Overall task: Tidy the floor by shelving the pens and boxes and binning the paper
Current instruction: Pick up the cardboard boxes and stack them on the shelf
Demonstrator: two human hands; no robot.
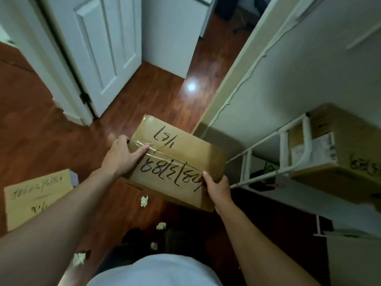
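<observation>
- Nearest, four crumpled paper scraps lie on the wood floor (51, 124) below the arms: one (79, 258) by the left forearm, one (153, 245) in front of the person's white shirt (153, 271), one (161, 225) just beyond it, and one (144, 201) under the near edge of the carried box. None is binned yet; no pens show.
- Next, the carried box (175, 162), taped cardboard with marker writing on top, is held off the floor between both hands, slightly tilted.
- The left hand (123, 155) grips its left side, thumb laid across the tape seam, fingers wrapped under the edge.
- The right hand (216, 188) grips the near right corner, thumb on top and fingers beneath.
- Its long axis runs from near right to far left, diagonal to the body; the writing reads upside down from here.
- To the left, a second box (37, 197) lies flat on the floor, well apart from the hands, still to be shelved.
- To the right, the white shelf frame (268, 159) stands near the carried box's right corner, the right hand being closer to it.
- On it a third box (334, 149) already sits, beside the wall (299, 79).
- I judge the coming move to be a swing rightward, with the box turned to line up with the shelf.
- Farthest, a white door (99, 48) stands open.
</observation>
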